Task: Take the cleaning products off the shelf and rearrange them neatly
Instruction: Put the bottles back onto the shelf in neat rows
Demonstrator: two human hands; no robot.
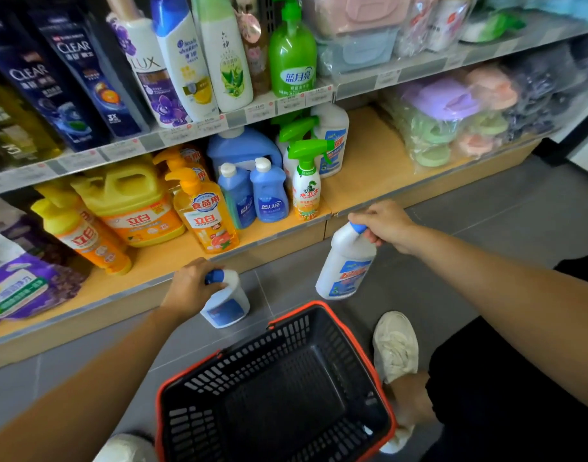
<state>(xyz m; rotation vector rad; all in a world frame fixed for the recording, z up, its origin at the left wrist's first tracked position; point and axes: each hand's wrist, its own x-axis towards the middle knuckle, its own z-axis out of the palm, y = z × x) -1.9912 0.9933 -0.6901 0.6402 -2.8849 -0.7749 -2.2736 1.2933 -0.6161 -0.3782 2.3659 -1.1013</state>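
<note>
Cap-only grips
Your left hand (192,285) holds the low bottle (227,306), right hand (384,225) the raised bottle (347,266); either may slip free

We get bright, even light, soft sheen on the grey floor (486,208), fisheye bending at edges, shampoo bottles (46,85) top-left soft, white cleaner bottle (344,265) label smeared.

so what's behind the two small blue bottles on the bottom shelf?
A large blue jug with a white cap stands behind the small blue bottles. Their bodies cover its lower half and any label.
</note>
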